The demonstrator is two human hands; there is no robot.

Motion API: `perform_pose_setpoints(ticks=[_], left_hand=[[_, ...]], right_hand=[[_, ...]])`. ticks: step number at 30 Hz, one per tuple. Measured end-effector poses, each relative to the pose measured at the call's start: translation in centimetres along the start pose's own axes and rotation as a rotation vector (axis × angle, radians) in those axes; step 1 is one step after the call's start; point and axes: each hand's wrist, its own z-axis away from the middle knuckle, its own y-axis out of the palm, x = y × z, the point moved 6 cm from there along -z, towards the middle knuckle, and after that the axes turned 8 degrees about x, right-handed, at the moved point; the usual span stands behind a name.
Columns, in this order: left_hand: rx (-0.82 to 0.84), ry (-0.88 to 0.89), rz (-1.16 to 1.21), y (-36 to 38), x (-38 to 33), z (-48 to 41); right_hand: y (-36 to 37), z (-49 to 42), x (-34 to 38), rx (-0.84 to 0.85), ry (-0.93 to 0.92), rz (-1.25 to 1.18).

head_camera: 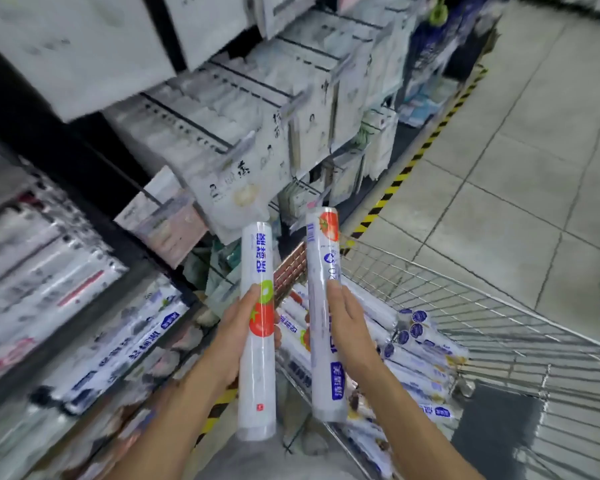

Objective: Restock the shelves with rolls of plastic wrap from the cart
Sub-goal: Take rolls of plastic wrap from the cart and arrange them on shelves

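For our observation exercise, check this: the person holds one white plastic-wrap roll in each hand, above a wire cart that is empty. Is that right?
One slip: the silver wire cart is not empty. The head view shows more white rolls piled inside it. The rest stands: left hand and right hand each hold one roll.

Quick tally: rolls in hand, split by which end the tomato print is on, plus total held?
White plastic wrap roll, tomato print near lower half, gripped upright in left hand: 1
White plastic wrap roll, tomato print at top end, gripped upright in right hand: 1
Total held: 2
More rolls lie in the wire cart; too piled and blurred to count.
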Motion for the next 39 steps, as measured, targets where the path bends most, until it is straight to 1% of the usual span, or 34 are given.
perform_pose_setpoints(ticks=[6, 9, 14, 18, 21, 24, 29, 32, 35, 39], left_hand=[[-0.183, 0.195, 0.057, -1.4, 0.2, 8.6], [-0.327, 0.284, 0.090, -3.1, 0.2, 13.4], [-0.537, 0.424, 0.160, -7.0, 0.2, 22.1], [-0.741, 0.487, 0.231, -11.3, 1.9, 30.0], [-0.796, 0.594, 0.298, -13.4, 3.4, 36.5], [-0.892, 0.679, 0.366, -15.1, 5.3, 43.5], [-1.018, 0.776, 0.424, -19.0, 10.4, 55.2], [-1.074, 0.811, 0.422, -20.5, 13.4, 61.4], [-1.167, 0.799, 0.400, -22.0, 16.4, 67.1], [-1.211, 0.808, 0.415, -24.1, 19.8, 72.7]], right_hand=[[4.4, 2.6, 1.3, 0.208, -0.102, 0.194], [8.2, 4.3, 1.8, 0.344, -0.140, 0.249], [16.1, 8.2, 2.9, 0.560, -0.196, 0.355], [23.8, 12.4, 2.6, 0.771, -0.227, 0.403], [29.6, 16.8, 1.9, 0.910, -0.256, 0.428], [35.3, 21.5, 0.1, 1.056, -0.291, 0.464], [44.0, 31.0, -4.0, 1.232, -0.296, 0.466], [48.2, 36.1, -7.1, 1.286, -0.300, 0.468], [51.8, 40.7, -9.7, 1.345, -0.298, 0.468], [55.8, 45.4, -12.9, 1.399, -0.289, 0.469]])
